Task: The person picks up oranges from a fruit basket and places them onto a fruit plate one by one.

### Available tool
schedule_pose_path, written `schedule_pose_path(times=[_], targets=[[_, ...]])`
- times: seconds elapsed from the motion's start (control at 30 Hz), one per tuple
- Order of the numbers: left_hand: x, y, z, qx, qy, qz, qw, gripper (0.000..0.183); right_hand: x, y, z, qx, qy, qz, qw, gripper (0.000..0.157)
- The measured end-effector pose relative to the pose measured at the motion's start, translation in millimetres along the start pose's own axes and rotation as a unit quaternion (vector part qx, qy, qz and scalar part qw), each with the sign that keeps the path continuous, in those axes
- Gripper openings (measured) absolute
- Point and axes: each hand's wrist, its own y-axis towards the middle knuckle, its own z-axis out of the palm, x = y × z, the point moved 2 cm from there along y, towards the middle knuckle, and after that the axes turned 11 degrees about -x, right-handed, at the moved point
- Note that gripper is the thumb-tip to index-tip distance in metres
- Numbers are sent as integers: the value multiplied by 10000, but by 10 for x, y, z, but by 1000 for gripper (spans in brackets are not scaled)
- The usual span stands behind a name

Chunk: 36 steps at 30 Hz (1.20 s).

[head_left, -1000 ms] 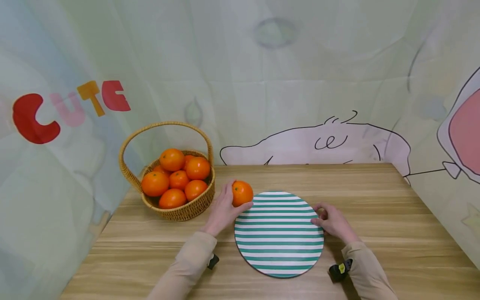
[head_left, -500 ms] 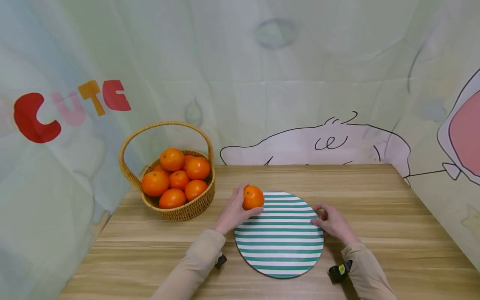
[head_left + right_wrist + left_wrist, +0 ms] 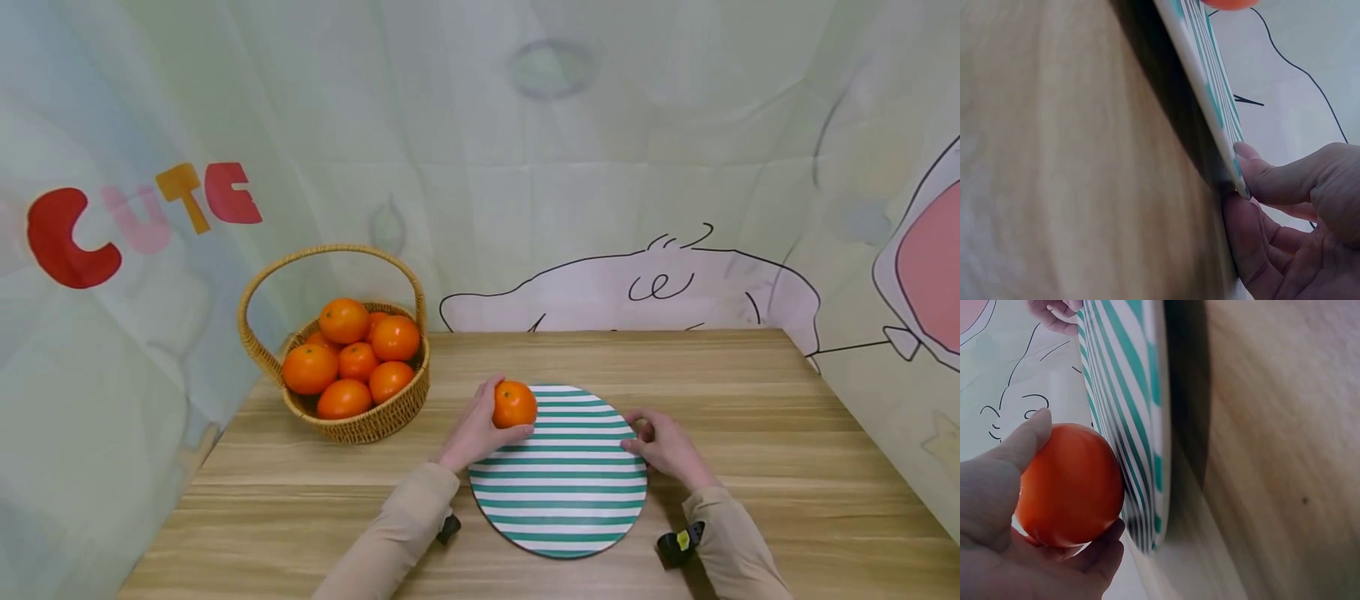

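My left hand grips an orange, thumb on the near side and fingers behind it. The orange is at the back left part of a round board with green and white stripes. In the left wrist view, the orange is right at the striped surface. At the board's right edge, my right hand pinches the rim. The right wrist view shows that thumb on top and a curled finger under the edge. A dark shadowed gap shows beneath the board.
A wicker basket with a tall handle stands at the back left, heaped with several oranges. The wooden table runs back to a printed curtain. Each wrist carries a small black device.
My left hand has carried the orange rightward and a little nearer, from the board's left edge to over its striped surface. The right hand has stayed at the rim.
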Motion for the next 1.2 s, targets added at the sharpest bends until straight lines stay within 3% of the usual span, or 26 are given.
schedule_pose_path(times=[1.2], targets=[[-24,72,127,105,73,10,9999,89,6,-13,1,-20,26,37,10000,37]])
